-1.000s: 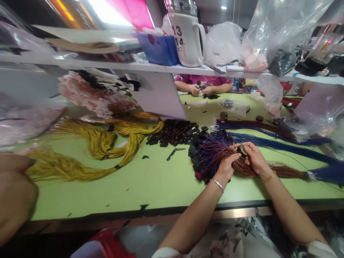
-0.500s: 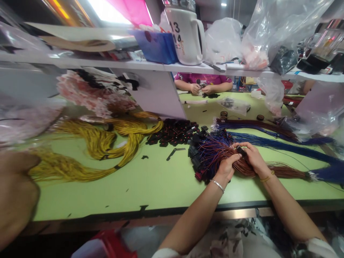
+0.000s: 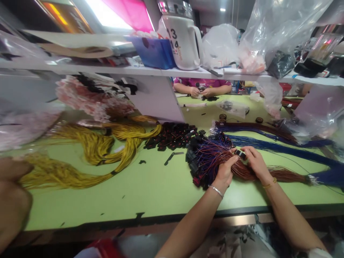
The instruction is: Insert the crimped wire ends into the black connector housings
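Left hand closed over the bundle of thin brown wires, gripping it near the end where black plastic connectors already sit on the wires. Right hand just beside, fingertips pinching a small dark roll of tape against the top of the same bundle. Both hands touching the wires, resting low on the green counter. Silver bangle on the left wrist, thin yellow band on the right.

Bundle lying across the counter from the hands to the right, tied at its far end close to a bundle of blue wires. Further back, another brown and purple bundle, not touched. To the left of the hands, a loose heap of small black connectors and one dark strip lying apart.

Seemingly in the middle of the work: connectors fitted on this bundle, the tape at the wires but no finished wrap to be seen; cannot tell how much is wound. Other bundles apparently waiting.

Far left, thick hanks of yellow wires and pink ones in clear bags. Above, a white shelf with a white jug and a blue bin. Behind the shelf, the hands of another person in a pink sleeve, busy at the far side.
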